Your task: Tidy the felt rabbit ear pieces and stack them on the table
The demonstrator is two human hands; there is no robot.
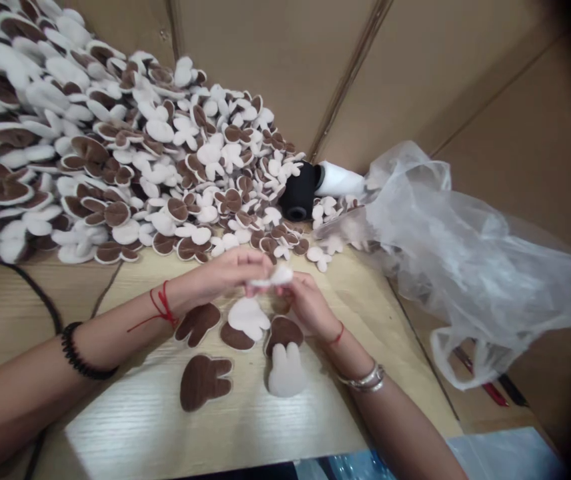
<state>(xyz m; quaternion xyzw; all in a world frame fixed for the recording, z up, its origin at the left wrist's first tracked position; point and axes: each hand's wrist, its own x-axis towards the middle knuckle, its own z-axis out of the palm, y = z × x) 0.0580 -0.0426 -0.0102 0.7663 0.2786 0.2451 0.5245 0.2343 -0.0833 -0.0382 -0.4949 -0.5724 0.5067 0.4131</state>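
My left hand [233, 272] and my right hand [310, 303] meet near the middle of the view, both closed on a small white fabric piece [278, 276], slightly blurred. Below them on the table lie several rabbit-head-shaped pieces. A brown piece [199, 325] is under my left wrist, and another brown piece [204, 382] lies nearer the front with its ears to the right. A white piece [248, 318] overlaps a brown one [237, 337]. To the right, a white piece [287, 373] with ears up partly covers a brown piece [284, 333].
A large heap of brown and white pieces [115, 153] fills the table's back left. Behind my hands stand a black spool [298, 192] and a white roll [340, 180]. A clear plastic bag [440, 227] and a red-handled tool [493, 393] are at the right.
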